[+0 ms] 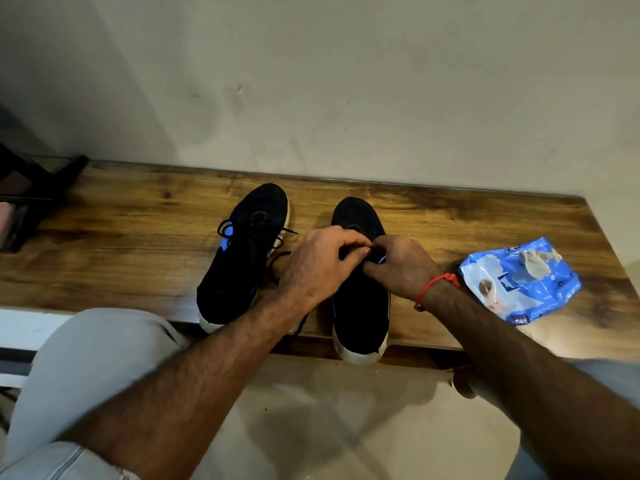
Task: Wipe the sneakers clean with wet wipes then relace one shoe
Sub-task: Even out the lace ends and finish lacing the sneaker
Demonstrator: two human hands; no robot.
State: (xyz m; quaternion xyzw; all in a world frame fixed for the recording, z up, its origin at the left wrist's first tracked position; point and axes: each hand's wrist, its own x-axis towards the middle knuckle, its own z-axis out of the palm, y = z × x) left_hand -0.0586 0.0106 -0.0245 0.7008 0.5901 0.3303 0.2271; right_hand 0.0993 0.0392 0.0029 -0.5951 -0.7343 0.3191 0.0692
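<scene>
Both hands pinch the lace over the right sneaker: left hand from 9 o'clock, right hand from 3. I'd keep tension even, eyelet by eyelet.

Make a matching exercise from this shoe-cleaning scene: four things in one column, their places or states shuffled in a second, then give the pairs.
1. left sneaker
2. right sneaker
3. wipes pack
4. used wipe

A. lying on the blue pack
B. both hands working at its laces
C. untouched, laces loose
D. on the bench, right of both shoes

Pairs: 1-C, 2-B, 3-D, 4-A
</scene>
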